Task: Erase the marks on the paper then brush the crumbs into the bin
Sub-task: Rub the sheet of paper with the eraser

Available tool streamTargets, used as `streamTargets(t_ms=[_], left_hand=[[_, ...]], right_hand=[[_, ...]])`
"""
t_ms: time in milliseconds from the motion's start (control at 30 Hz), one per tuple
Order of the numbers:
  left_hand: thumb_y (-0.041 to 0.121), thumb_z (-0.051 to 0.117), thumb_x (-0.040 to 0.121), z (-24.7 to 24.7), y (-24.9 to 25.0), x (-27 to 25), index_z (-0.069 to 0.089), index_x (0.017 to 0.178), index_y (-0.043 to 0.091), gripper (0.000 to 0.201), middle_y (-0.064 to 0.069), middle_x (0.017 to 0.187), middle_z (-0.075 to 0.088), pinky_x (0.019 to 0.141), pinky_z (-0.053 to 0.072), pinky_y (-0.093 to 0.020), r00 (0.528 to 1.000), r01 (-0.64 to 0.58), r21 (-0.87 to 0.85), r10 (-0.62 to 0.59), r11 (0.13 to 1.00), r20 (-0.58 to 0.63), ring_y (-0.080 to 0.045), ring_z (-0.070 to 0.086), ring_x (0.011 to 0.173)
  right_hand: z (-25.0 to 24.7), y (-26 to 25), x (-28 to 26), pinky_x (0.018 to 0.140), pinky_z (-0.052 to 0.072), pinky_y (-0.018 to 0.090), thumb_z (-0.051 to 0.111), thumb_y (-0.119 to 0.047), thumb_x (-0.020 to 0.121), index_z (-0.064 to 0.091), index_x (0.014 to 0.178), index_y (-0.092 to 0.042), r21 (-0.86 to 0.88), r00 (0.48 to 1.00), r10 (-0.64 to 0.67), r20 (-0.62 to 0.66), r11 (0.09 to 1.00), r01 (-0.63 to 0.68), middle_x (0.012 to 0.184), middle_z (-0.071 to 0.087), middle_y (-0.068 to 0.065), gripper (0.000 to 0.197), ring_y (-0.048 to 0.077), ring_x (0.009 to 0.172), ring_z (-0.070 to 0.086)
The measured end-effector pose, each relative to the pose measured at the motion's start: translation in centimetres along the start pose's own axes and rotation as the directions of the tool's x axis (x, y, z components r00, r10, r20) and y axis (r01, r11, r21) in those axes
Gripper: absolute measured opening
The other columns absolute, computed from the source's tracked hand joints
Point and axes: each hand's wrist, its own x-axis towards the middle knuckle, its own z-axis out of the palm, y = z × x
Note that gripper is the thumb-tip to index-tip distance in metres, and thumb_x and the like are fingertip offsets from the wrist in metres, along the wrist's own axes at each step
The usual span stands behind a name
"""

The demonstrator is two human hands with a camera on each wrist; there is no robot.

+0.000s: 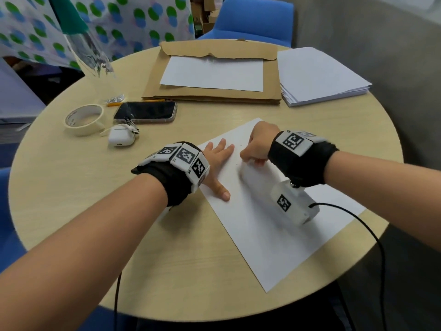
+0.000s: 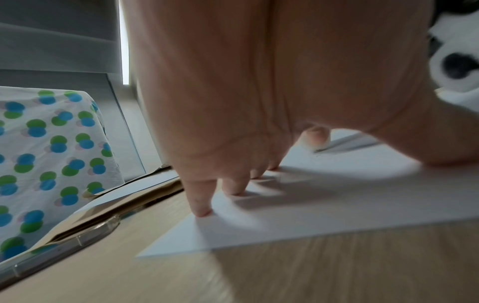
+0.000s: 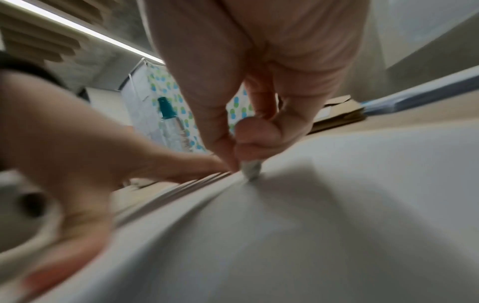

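A white sheet of paper (image 1: 274, 225) lies slanted on the round wooden table (image 1: 71, 199). My left hand (image 1: 218, 158) lies flat on the sheet's left part, fingers spread and straight, pressing it down (image 2: 202, 211). My right hand (image 1: 256, 149) is curled just right of it and pinches a small grey-white eraser (image 3: 250, 167) between thumb and fingers, its tip touching the paper. A faint small mark (image 1: 237, 164) shows on the sheet near the eraser. The right wrist view is blurred. No bin is in view.
Left of the sheet stand a white earbud case (image 1: 120, 138), a dark phone (image 1: 146, 111) and a roll of tape (image 1: 83, 118). Behind lie a brown cardboard envelope (image 1: 214, 72) with a sheet on it and a stack of paper (image 1: 319, 75). A blue chair (image 1: 253, 20) stands beyond.
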Motion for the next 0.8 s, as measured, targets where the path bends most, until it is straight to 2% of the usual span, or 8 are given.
streamTargets(t_ms=[67, 167, 200, 300, 433, 533, 633, 800], left_hand=[[0.054, 0.072, 0.07, 0.0, -0.1, 0.1, -0.019, 0.147, 0.021, 0.124, -0.002, 0.156, -0.022, 0.115, 0.006, -0.049, 1.0, -0.004, -0.001, 0.004, 1.0, 0.0, -0.03, -0.012, 0.145], [0.053, 0.073, 0.068, 0.0, -0.1, 0.3, -0.019, 0.147, 0.02, 0.126, -0.003, 0.156, -0.022, 0.115, 0.005, -0.049, 1.0, -0.011, -0.002, 0.011, 1.0, 0.002, -0.031, -0.012, 0.145], [0.053, 0.073, 0.068, 0.1, -0.1, 0.2, -0.019, 0.147, 0.021, 0.126, -0.003, 0.156, -0.022, 0.115, 0.005, -0.049, 1.0, -0.01, -0.001, 0.01, 1.0, 0.004, -0.031, -0.012, 0.145], [0.053, 0.073, 0.069, -0.1, -0.1, 0.1, -0.018, 0.147, 0.021, 0.125, -0.003, 0.156, -0.021, 0.115, 0.006, -0.05, 1.0, -0.009, 0.007, 0.009, 1.0, -0.001, -0.031, -0.011, 0.145], [0.051, 0.075, 0.068, 0.0, 0.0, 0.0, -0.016, 0.148, 0.022, 0.125, -0.003, 0.157, -0.019, 0.115, 0.008, -0.051, 1.0, -0.012, -0.002, 0.012, 1.0, -0.017, -0.031, -0.01, 0.145], [0.053, 0.074, 0.067, 0.1, -0.2, 0.3, -0.018, 0.148, 0.021, 0.126, -0.003, 0.156, -0.021, 0.115, 0.006, -0.049, 1.0, -0.008, 0.006, 0.008, 1.0, -0.01, -0.031, -0.01, 0.145], [0.055, 0.073, 0.068, 0.2, -0.2, 0.6, -0.019, 0.147, 0.02, 0.127, -0.004, 0.156, -0.022, 0.116, 0.006, -0.048, 1.0, -0.005, 0.022, 0.005, 1.0, -0.003, -0.031, -0.011, 0.145], [0.052, 0.076, 0.066, 0.4, -0.3, 0.6, -0.016, 0.148, 0.022, 0.128, -0.005, 0.157, -0.019, 0.114, 0.007, -0.052, 0.999, -0.026, -0.013, 0.026, 1.0, -0.027, -0.033, -0.009, 0.145]], right_hand=[[0.7, 0.1, -0.5, 0.068, 0.054, 0.027, 0.067, -0.014, 0.074, 0.068, 0.093, -0.002, 0.005, 0.999, -0.034, 0.016, 0.999, 0.034, 0.081, 0.07, 0.01, 0.023, 0.022, 0.078, 0.069], [1.8, 0.4, -2.0, 0.041, 0.042, 0.012, 0.067, -0.012, 0.077, 0.068, 0.087, -0.003, -0.009, 0.985, -0.071, 0.154, 0.997, 0.073, 0.059, 0.062, 0.003, 0.014, 0.013, 0.054, 0.059], [1.6, 0.4, -2.0, 0.04, 0.042, 0.011, 0.069, -0.015, 0.077, 0.069, 0.088, -0.003, -0.02, 0.976, -0.072, 0.208, 0.997, 0.077, 0.058, 0.062, 0.002, 0.016, 0.012, 0.054, 0.059], [0.2, 0.2, -0.5, 0.071, 0.054, 0.026, 0.074, -0.021, 0.074, 0.073, 0.095, -0.004, -0.002, 0.978, -0.085, 0.193, 0.996, 0.087, 0.079, 0.072, 0.006, 0.027, 0.019, 0.077, 0.068], [-0.2, 0.0, 0.6, 0.055, 0.045, 0.022, 0.075, -0.026, 0.073, 0.072, 0.092, -0.01, 0.008, 0.99, -0.135, 0.051, 0.991, 0.135, 0.083, 0.071, 0.004, 0.026, 0.018, 0.08, 0.066], [0.7, 1.0, -0.9, 0.062, 0.048, 0.018, 0.075, -0.025, 0.075, 0.065, 0.073, -0.018, -0.044, 0.947, -0.188, 0.26, 0.978, 0.206, 0.068, 0.067, 0.0, 0.012, 0.007, 0.06, 0.061], [0.6, 1.4, -1.4, 0.068, 0.051, 0.015, 0.077, -0.021, 0.073, 0.067, 0.068, -0.021, -0.009, 0.885, -0.187, 0.426, 0.977, 0.211, 0.07, 0.07, -0.001, 0.011, 0.004, 0.054, 0.064], [-0.4, 0.8, 1.8, 0.079, 0.053, 0.025, 0.079, -0.022, 0.071, 0.074, 0.092, -0.01, 0.106, 0.978, -0.162, 0.13, 0.983, 0.149, 0.073, 0.067, 0.001, 0.025, 0.013, 0.07, 0.063]])
